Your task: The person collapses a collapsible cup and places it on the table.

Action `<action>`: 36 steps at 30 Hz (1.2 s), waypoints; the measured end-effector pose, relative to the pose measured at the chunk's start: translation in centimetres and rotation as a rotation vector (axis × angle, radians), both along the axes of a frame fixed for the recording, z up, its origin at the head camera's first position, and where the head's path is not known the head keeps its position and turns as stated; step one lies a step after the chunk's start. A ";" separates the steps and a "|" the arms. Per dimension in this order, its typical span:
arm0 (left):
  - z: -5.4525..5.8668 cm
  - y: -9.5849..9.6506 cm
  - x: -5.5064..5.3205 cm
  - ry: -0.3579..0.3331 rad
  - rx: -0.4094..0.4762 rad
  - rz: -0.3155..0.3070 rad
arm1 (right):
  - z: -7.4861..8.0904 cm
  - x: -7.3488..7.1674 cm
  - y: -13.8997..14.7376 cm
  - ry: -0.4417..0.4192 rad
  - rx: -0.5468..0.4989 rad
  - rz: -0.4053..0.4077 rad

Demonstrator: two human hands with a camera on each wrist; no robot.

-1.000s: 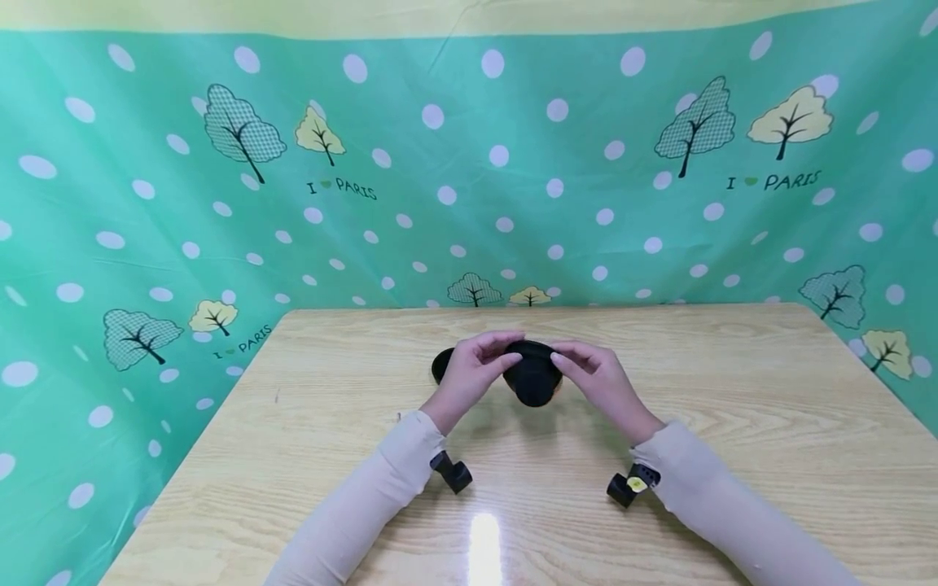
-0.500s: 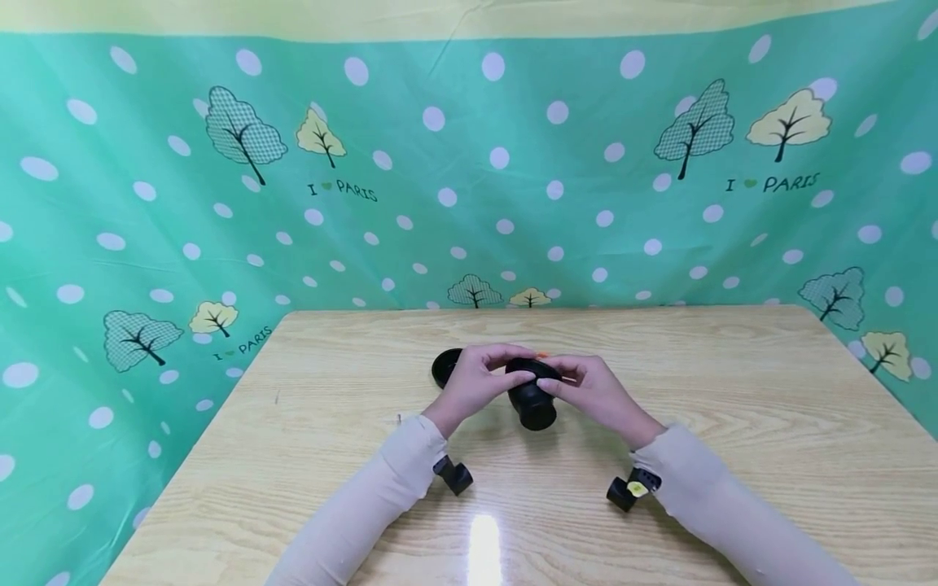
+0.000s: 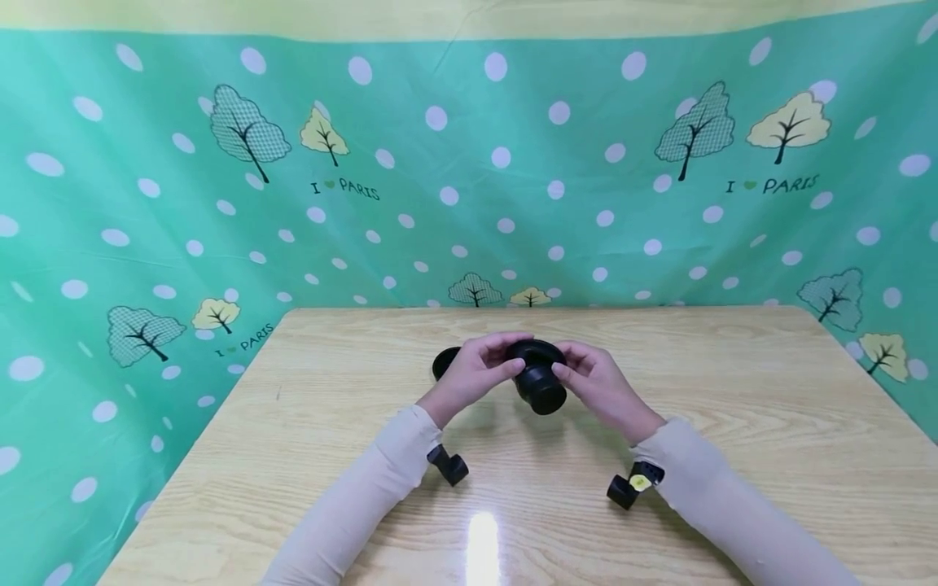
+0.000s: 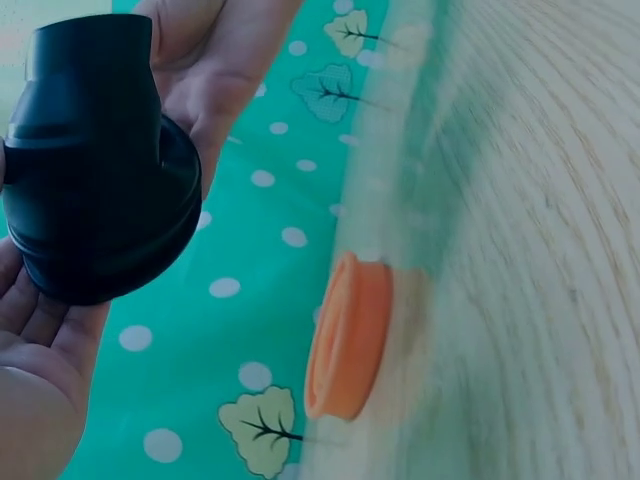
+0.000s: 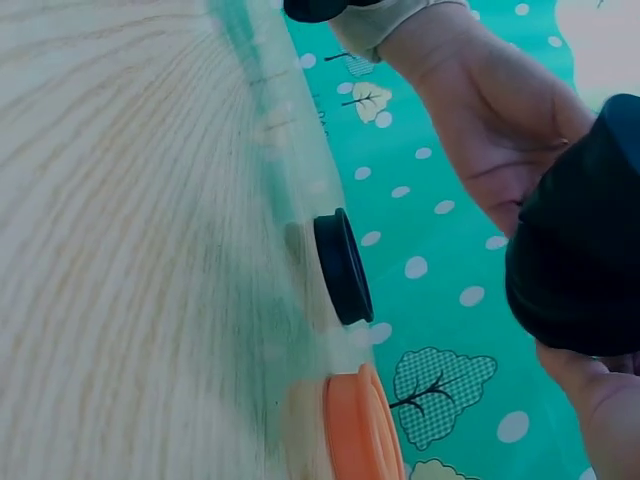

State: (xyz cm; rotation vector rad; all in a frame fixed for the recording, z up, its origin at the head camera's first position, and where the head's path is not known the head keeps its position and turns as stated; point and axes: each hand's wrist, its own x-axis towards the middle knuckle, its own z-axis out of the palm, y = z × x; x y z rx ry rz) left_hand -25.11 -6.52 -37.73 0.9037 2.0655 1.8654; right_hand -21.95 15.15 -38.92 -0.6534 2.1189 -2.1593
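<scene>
Both hands hold a black funnel-shaped piece (image 3: 540, 376) with a wide rim and a narrower neck, a little above the wooden table (image 3: 733, 423). My left hand (image 3: 478, 372) grips its left rim with fingers and thumb. My right hand (image 3: 595, 381) grips the right side. The neck points toward me and downward. In the left wrist view the black piece (image 4: 95, 170) lies between both palms. In the right wrist view the piece (image 5: 580, 250) shows only at the right edge, against my left hand (image 5: 490, 110).
A black round lid (image 3: 444, 361) lies on the table behind my left hand, and this lid (image 5: 343, 265) appears again in the right wrist view. An orange disc (image 4: 350, 335) lies near the far table edge, hidden in the head view. A green dotted cloth (image 3: 469, 179) hangs behind.
The black piece dipped toward the table, then rose again and turned, so its neck now points more to the lower right. Both hands kept hold of it.
</scene>
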 end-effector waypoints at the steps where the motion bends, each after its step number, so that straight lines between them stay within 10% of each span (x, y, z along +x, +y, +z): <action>1: 0.0 0.0 0.0 0.007 -0.001 0.002 | -0.1 0.0 0.0 0.002 -0.006 -0.003; 18: -0.7 0.8 -0.1 0.073 -0.073 0.158 | -0.4 -0.2 0.0 -0.009 -0.008 -0.071; 36: 0.2 0.9 0.1 0.116 -0.152 0.167 | 0.9 -0.4 0.1 0.140 0.378 -0.036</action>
